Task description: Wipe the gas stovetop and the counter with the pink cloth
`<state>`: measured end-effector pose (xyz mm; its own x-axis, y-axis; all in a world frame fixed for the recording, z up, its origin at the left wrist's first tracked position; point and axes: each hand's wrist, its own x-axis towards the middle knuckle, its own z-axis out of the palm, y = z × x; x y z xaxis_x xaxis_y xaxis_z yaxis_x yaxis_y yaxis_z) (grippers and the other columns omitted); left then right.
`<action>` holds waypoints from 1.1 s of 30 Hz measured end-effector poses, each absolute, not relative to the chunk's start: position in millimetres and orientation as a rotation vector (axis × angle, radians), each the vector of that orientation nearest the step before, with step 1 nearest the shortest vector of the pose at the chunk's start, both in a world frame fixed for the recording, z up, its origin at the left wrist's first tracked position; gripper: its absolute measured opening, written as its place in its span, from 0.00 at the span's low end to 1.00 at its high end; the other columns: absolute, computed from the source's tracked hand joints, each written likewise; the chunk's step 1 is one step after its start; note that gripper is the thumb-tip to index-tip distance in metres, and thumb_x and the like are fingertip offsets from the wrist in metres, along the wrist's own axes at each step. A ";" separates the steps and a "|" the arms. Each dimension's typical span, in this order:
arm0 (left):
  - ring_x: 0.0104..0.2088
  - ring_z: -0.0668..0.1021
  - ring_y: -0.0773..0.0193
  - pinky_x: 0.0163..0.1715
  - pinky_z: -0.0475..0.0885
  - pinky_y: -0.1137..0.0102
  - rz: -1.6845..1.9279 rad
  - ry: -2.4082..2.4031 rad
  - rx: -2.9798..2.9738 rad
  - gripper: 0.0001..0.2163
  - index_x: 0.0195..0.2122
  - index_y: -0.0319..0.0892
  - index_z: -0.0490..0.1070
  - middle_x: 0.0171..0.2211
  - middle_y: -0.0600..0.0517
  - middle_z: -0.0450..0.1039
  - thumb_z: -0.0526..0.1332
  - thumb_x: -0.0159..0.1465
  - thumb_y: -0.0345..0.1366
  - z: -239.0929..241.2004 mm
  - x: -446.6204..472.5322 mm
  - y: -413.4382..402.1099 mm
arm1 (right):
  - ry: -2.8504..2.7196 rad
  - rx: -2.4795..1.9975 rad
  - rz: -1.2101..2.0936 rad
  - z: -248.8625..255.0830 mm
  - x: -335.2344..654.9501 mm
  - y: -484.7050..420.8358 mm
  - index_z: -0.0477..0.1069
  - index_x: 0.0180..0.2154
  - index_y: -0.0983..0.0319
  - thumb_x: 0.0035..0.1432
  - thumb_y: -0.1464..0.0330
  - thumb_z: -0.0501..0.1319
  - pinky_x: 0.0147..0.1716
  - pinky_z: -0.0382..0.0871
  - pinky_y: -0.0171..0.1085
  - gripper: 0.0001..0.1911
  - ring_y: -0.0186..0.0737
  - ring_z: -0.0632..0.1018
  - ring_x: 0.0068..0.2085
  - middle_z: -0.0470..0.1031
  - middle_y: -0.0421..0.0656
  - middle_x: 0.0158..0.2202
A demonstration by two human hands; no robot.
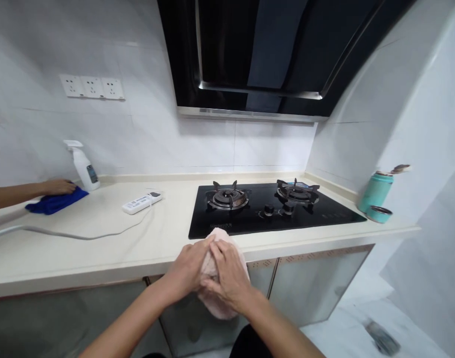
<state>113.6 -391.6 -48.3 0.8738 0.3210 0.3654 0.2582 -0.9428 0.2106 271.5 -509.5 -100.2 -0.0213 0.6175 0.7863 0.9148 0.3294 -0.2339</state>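
A pale pink cloth [220, 308] is bunched between my two hands, in front of the counter's front edge. My left hand [190, 263] grips it from the left side, its fingers reaching over the top. On the right side my right hand [229, 271] has its fingers curled over the same cloth. The cloth's lower part hangs below my hands. Just beyond it lies the black gas hob [246, 226], with two burners and two knobs.
At the left another person's hand [59, 187] presses a blue cloth [58, 201] beside a white spray bottle [85, 166]. A corded white power strip [141, 203] lies on the counter [101, 253]. A teal container [376, 193] and bowl [379, 214] stand right; a range hood [250, 44] overhangs.
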 end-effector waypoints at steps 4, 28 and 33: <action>0.62 0.77 0.49 0.61 0.75 0.53 0.445 0.563 2.416 0.35 0.70 0.47 0.56 0.65 0.40 0.73 0.63 0.62 0.44 -20.0 81.9 -359.6 | -1.676 -1.525 -0.538 -114.2 255.9 -492.5 0.49 0.72 0.57 0.55 0.52 0.74 0.65 0.60 0.71 0.54 0.66 0.66 0.67 0.64 0.58 0.66; 0.63 0.73 0.45 0.59 0.68 0.47 0.611 1.131 2.802 0.26 0.56 0.53 0.74 0.61 0.45 0.74 0.48 0.67 0.60 -37.3 53.7 -290.2 | -1.398 -1.636 -1.023 -150.5 472.2 -595.7 0.69 0.54 0.54 0.58 0.59 0.55 0.54 0.68 0.56 0.22 0.56 0.73 0.54 0.71 0.50 0.55; 0.64 0.73 0.44 0.60 0.66 0.45 0.639 1.128 2.798 0.27 0.56 0.51 0.73 0.60 0.45 0.74 0.48 0.67 0.59 -39.6 56.4 -291.5 | -0.892 -1.966 -0.721 -111.1 549.7 -657.6 0.69 0.50 0.59 0.60 0.58 0.51 0.53 0.70 0.54 0.20 0.57 0.74 0.50 0.73 0.52 0.47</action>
